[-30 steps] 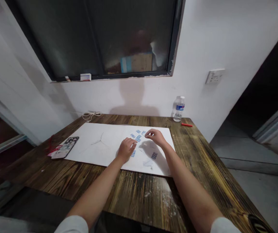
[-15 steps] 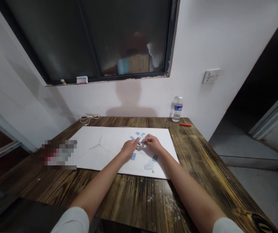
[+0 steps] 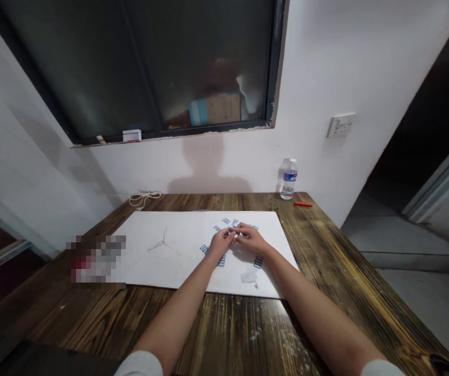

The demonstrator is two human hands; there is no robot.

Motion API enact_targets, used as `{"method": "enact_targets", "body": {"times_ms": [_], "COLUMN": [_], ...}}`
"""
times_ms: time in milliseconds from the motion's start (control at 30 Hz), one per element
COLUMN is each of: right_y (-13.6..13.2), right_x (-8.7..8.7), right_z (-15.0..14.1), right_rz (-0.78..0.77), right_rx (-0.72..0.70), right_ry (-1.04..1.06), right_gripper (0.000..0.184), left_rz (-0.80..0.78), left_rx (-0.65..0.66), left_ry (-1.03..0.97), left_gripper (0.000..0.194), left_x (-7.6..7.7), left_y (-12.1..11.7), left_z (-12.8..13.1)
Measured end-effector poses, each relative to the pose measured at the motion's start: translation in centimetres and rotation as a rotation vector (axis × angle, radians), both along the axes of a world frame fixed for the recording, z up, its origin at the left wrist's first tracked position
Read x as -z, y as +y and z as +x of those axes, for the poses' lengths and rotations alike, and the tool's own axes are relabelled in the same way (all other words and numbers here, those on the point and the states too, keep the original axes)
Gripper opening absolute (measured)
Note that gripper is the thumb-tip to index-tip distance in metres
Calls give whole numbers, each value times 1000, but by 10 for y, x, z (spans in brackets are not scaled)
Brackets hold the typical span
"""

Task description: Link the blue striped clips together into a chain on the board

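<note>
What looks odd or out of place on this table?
A blocky pixelated patch on the wooden table, left of the white sheet, hides whatever lies there. A pale scrap also looks stray beside the small blue-printed pieces, and white smears mark the dark wood.

The left hand (image 3: 221, 244) and right hand (image 3: 251, 239) have closed in from well apart; their fingertips (image 3: 234, 230) now meet above the middle of the white sheet (image 3: 185, 261); a blue-printed paper piece (image 3: 204, 249) now shows just beside the left hand, another (image 3: 253, 226) past the right; the table sits lower in view; the phone (image 3: 96, 258) has become a pixelated blur.
</note>
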State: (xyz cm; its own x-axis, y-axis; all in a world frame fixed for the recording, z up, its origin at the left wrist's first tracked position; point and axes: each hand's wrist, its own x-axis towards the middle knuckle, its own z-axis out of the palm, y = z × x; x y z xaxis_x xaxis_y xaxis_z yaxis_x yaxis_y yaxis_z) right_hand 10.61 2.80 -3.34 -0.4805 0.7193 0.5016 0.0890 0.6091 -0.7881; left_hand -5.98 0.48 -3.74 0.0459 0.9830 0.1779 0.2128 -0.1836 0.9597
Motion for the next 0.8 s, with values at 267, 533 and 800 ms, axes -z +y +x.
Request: {"method": "enact_targets", "body": {"times_ms": [267,533,800], "right_y": [15,36,41], "right_x": [3,18,20], "right_z": [9,46,53], "right_rz": [-62,-43,-166], "right_rx": [41,684,603], "right_ry": [82,-206,-520], "right_gripper": [43,28,32], "left_rz": [-44,-174,-179], "left_rx": [-90,-166,-149], "left_ry": [-174,-372,-337], "left_gripper": [32,40,38], "left_x": [-4,-12,-13], "left_y": [1,1,-1], "left_z": [-4,-1,1]}}
